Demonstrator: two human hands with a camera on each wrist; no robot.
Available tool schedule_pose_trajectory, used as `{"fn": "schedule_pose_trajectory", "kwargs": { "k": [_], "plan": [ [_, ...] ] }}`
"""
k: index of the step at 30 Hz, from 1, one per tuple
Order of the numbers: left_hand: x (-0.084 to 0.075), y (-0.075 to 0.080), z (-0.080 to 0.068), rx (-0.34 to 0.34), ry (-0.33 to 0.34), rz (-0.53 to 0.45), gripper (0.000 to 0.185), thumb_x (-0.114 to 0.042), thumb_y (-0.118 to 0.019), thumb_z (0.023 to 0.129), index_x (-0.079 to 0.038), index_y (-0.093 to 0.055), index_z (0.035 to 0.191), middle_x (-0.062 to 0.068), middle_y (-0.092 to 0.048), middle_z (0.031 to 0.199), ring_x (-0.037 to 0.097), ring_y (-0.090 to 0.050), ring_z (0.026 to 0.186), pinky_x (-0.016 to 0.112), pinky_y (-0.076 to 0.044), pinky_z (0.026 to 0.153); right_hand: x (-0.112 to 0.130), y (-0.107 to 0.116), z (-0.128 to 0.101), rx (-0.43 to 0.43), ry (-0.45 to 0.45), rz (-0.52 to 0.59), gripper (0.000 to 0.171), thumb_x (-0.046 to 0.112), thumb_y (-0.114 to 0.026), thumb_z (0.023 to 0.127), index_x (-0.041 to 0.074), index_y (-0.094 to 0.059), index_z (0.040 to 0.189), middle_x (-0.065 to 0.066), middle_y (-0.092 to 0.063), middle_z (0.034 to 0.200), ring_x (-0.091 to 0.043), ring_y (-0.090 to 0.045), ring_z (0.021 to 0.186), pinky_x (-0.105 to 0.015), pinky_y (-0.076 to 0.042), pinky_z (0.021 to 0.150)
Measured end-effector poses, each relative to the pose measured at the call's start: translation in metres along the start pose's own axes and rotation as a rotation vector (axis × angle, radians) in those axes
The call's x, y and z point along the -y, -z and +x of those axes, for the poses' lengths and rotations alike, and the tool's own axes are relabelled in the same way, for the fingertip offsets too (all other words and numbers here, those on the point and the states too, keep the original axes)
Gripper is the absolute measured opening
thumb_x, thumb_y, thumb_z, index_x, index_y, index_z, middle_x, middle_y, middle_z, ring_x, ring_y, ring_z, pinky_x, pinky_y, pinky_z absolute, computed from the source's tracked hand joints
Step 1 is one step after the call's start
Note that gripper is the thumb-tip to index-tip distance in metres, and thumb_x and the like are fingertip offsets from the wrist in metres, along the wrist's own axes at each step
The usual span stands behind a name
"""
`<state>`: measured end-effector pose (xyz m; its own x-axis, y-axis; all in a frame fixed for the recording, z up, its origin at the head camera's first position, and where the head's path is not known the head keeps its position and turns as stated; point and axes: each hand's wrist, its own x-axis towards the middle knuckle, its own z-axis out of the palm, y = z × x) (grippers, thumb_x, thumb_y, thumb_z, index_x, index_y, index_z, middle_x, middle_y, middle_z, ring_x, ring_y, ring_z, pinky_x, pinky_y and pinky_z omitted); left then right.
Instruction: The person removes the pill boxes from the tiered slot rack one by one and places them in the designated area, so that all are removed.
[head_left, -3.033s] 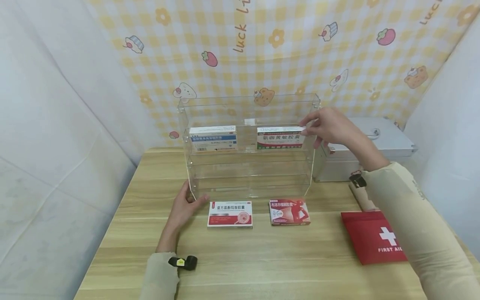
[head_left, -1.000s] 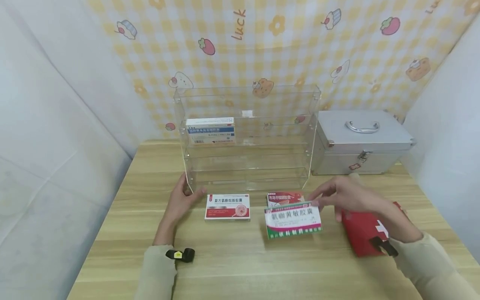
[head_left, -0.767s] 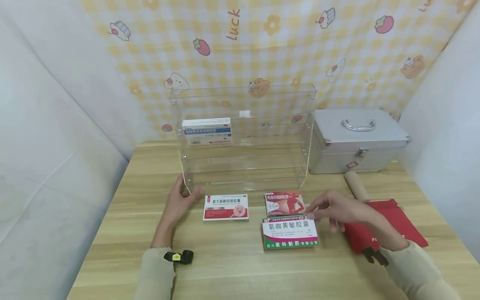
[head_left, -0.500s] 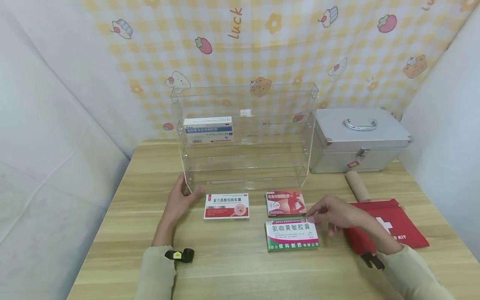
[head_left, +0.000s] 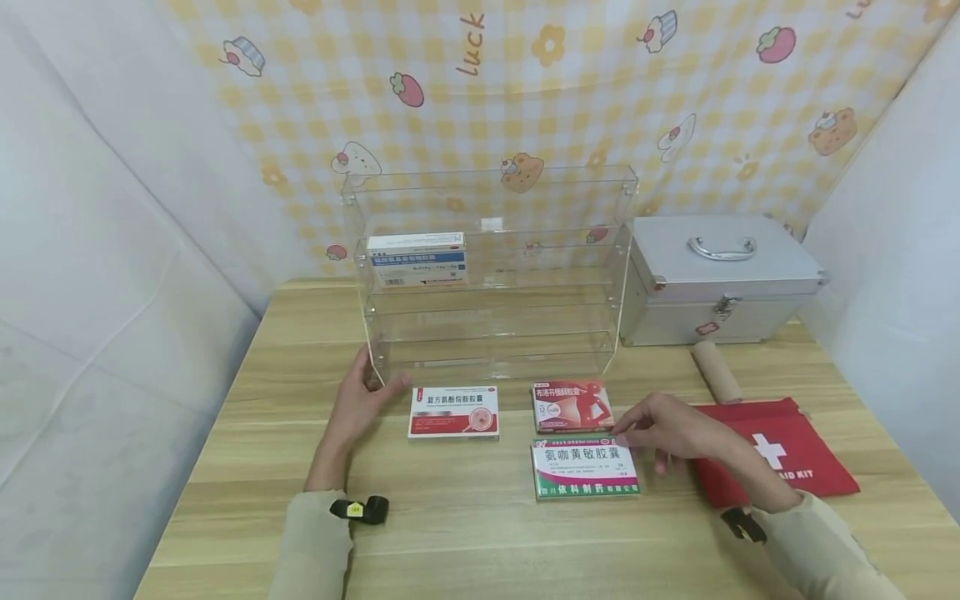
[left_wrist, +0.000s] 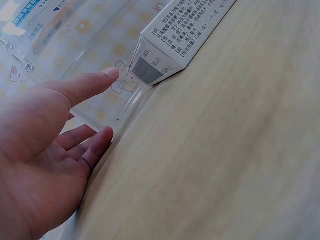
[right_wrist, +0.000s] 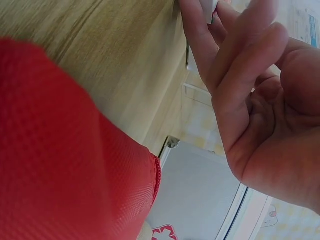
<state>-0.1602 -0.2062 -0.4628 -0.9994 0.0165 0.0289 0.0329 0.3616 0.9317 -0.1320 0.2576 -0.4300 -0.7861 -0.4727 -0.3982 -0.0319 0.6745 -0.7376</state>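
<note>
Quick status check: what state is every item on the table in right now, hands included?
Acrylic shelf: upright, holding one blue-and-white box.
Green-and-white box: flat on table.
Red-and-white box: flat.
Red box: flat.
Metal case: closed.
First aid pouch: lying flat.
Left hand: touching shelf corner.
Right hand: fingertips on green-and-white box.
</note>
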Motion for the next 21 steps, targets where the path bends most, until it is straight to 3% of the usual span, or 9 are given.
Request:
{"fn": "schedule_pose_trajectory", "kwargs": {
  "k": [5,12,17,21],
  "plan": [
    [-0.006,0.001,-0.003,0.001,0.008,-0.011,0.083,-0.019,-0.075,0.088,-0.019,-0.027,0.155,0.022,-0.043,0.145,0.038,-0.059,0.11,0.042,-0.052,0.084,0.001,0.0,-0.001,-0.015,0.002,-0.004,0.024,0.018,-0.074,0.089,0.011,-0.074,0.111,-0.008,-0.065,0.085,-0.026,-0.061,0.047,-0.031,-0.049,0.041],
    [-0.002,0.0,-0.002,0.009,0.012,-0.043,0.084,-0.019,-0.076,0.088,-0.018,-0.026,0.156,0.024,-0.04,0.147,0.043,-0.055,0.116,0.048,-0.05,0.088,0.007,0.003,-0.011,-0.078,-0.031,-0.034,0.027,0.024,-0.072,0.091,0.009,-0.072,0.113,-0.008,-0.065,0.085,-0.024,-0.06,0.046,-0.036,-0.052,0.043],
    [0.022,-0.002,0.007,-0.01,-0.004,-0.043,0.086,-0.028,-0.078,0.086,-0.027,-0.028,0.155,0.017,-0.044,0.146,0.036,-0.06,0.108,0.043,-0.053,0.08,0.022,0.006,-0.015,-0.114,-0.017,-0.062,0.03,0.026,-0.07,0.092,0.006,-0.069,0.115,-0.007,-0.067,0.079,-0.024,-0.058,0.046,-0.038,-0.051,0.043],
    [0.036,-0.003,0.01,-0.024,-0.029,-0.04,0.086,-0.032,-0.078,0.085,-0.03,-0.028,0.154,0.013,-0.046,0.145,0.033,-0.061,0.104,0.04,-0.054,0.076,0.033,0.01,-0.009,-0.136,0.048,-0.085,0.03,0.024,-0.068,0.094,0.006,-0.067,0.118,-0.008,-0.068,0.082,-0.024,-0.059,0.049,-0.037,-0.051,0.043]
  ]
}}
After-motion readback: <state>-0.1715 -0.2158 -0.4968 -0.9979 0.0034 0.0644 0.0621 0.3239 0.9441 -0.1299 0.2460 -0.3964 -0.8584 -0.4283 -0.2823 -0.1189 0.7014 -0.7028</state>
